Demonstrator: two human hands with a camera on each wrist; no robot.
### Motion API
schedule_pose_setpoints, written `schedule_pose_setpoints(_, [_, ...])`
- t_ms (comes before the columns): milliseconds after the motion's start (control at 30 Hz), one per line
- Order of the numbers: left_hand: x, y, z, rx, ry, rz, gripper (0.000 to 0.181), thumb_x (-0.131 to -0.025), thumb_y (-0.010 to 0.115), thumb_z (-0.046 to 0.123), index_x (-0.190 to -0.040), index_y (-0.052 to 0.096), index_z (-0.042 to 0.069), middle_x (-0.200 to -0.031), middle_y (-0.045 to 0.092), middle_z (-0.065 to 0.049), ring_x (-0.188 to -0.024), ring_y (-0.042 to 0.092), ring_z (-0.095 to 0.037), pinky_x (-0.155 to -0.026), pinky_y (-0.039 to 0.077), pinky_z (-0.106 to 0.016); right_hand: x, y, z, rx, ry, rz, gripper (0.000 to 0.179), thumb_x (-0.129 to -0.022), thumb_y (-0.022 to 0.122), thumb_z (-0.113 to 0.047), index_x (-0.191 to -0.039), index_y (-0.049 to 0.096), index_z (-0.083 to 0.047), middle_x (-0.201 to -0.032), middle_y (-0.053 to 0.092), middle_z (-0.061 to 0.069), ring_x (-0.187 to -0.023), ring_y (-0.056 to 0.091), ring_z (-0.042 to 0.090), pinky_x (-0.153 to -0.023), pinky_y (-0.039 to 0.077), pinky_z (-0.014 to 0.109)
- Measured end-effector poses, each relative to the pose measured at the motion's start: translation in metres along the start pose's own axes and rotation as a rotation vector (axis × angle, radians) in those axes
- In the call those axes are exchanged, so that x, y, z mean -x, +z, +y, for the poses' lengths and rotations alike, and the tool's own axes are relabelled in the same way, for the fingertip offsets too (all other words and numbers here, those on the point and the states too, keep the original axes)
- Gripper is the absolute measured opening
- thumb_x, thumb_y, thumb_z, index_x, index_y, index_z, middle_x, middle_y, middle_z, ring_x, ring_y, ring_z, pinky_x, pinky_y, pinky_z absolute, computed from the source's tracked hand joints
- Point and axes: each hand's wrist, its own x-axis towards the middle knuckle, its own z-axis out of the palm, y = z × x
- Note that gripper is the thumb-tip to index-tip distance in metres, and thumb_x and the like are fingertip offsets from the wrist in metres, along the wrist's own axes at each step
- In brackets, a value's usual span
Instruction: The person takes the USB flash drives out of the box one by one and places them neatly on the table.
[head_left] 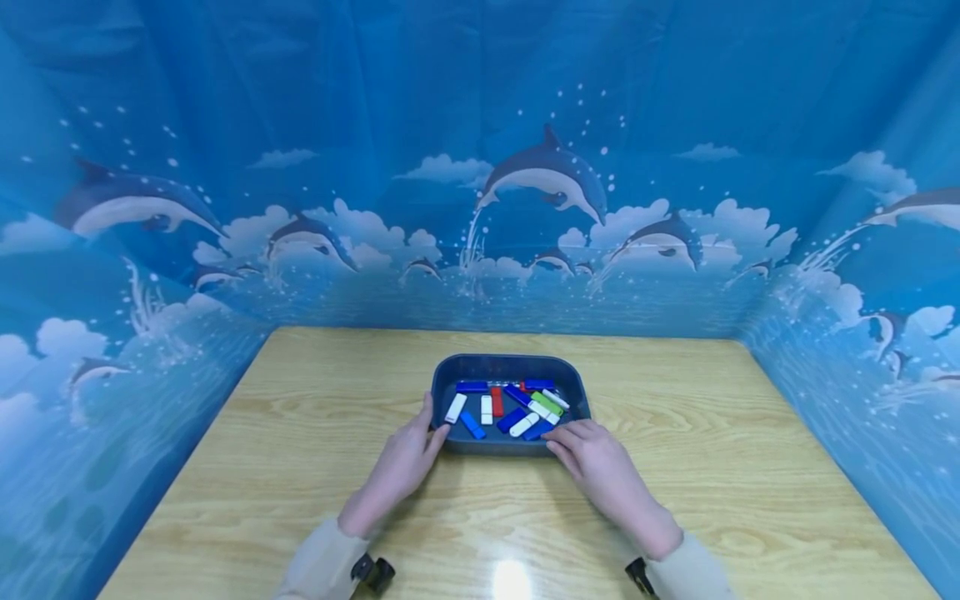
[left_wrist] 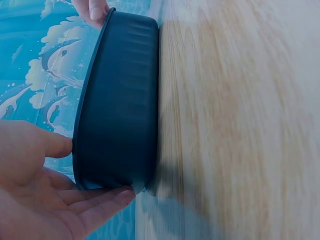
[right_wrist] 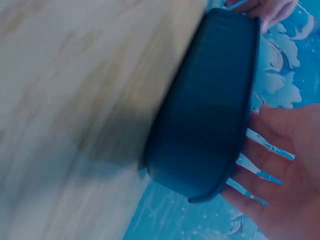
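A dark blue tray (head_left: pixel 495 447) with rounded corners stands on the table. In it lie several small sticks that look like USB flash drives, among them a white one (head_left: pixel 455 408), a red one (head_left: pixel 497 402) and a green one (head_left: pixel 547 404). My left hand (head_left: pixel 401 458) holds the tray's left end, thumb at the rim and fingers along the outer wall in the left wrist view. At the front right corner, my right hand (head_left: pixel 600 467) reaches over the rim, close to a blue flash drive (head_left: pixel 537 430). Its fingertips are hidden behind the tray wall in the right wrist view.
The light wooden table (head_left: pixel 330 400) extends around the tray on all sides. A blue curtain (head_left: pixel 420 92) printed with dolphins encloses the table at the back, left and right.
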Motion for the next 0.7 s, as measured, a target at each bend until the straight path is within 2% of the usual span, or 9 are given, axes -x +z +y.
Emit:
schedule_pose_setpoints(200, [0.001,-0.001,0.001,-0.01,0.003,-0.003,0.063,-0.107,0.052,0.024,-0.154,0.027,-0.009,-0.147,0.048,-0.028,-0.128,0.056,-0.042,-0.104,0.047,-0.052,-0.003,0.008,-0.007,0.072,0.038,-0.007,0.01,-0.094,0.074,-0.024,-0.094,0.077,-0.014,-0.09,0.074,-0.001,-0.082,0.062,0.017,-0.083,0.054,0.043])
schedule_pose_setpoints(333, [0.001,0.0,0.001,-0.016,0.007,0.003,0.063,-0.107,0.052,0.024,-0.154,0.027,-0.009,-0.147,0.048,-0.028,-0.126,0.057,-0.041,-0.103,0.048,-0.052,-0.006,0.011,-0.01,0.102,0.089,-0.076,0.018,-0.098,0.068,-0.029,-0.098,0.077,-0.013,-0.095,0.074,0.003,-0.085,0.059,0.02,-0.09,0.053,0.052])
schedule_pose_setpoints(433, [0.001,0.0,0.001,-0.017,0.005,0.007,0.063,-0.107,0.052,0.024,-0.154,0.027,-0.009,-0.148,0.048,-0.027,-0.123,0.06,-0.039,-0.102,0.049,-0.051,-0.007,0.013,-0.011,0.11,0.111,-0.127,0.023,-0.101,0.064,-0.031,-0.102,0.077,-0.012,-0.098,0.074,0.004,-0.086,0.057,0.021,-0.09,0.052,0.052])
schedule_pose_setpoints(600, [0.001,0.001,0.003,-0.027,0.002,0.011,0.062,-0.107,0.052,0.023,-0.153,0.027,-0.009,-0.147,0.048,-0.027,-0.114,0.065,-0.036,-0.1,0.051,-0.05,-0.008,0.016,-0.011,0.119,0.096,-0.141,0.022,-0.103,0.06,-0.028,-0.102,0.075,-0.011,-0.096,0.071,0.003,-0.086,0.054,0.02,-0.082,0.051,0.045])
schedule_pose_setpoints(700, [0.0,-0.001,0.005,-0.033,0.001,0.026,0.062,-0.106,0.054,0.023,-0.152,0.03,-0.01,-0.149,0.045,-0.029,-0.122,0.06,-0.04,-0.104,0.048,-0.052,-0.009,0.018,-0.011,0.139,0.074,-0.138,0.021,-0.102,0.06,-0.026,-0.1,0.075,-0.011,-0.094,0.07,0.002,-0.084,0.052,0.019,-0.075,0.047,0.037])
